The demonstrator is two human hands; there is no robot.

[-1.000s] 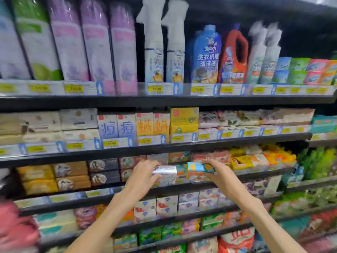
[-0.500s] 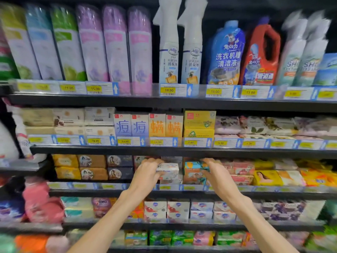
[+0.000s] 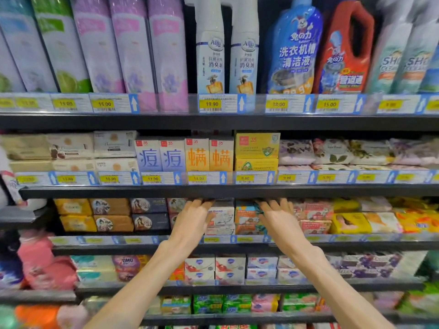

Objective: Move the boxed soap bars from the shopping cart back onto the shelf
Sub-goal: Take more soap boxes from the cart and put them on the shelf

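Note:
My left hand (image 3: 192, 219) holds the left end of a white boxed soap bar (image 3: 221, 216), which sits on top of the white stack on the third shelf (image 3: 142, 248). Beside it, my right hand (image 3: 280, 219) holds the right end of an orange and teal boxed soap bar (image 3: 245, 217), on top of a matching stack. Both hands' fingertips reach in under the edge of the shelf above (image 3: 225, 191). The shopping cart is out of view.
Brown and dark soap boxes (image 3: 114, 213) lie left of my hands, red and yellow packs (image 3: 332, 217) to the right. Upright boxes (image 3: 185, 155) fill the shelf above, with bottles (image 3: 210, 48) on top. More soap packs (image 3: 230, 267) line the lower shelves.
Both hands have pushed the two boxes deeper into the third shelf, onto their stacks. My head has moved closer, so the shelves look larger.

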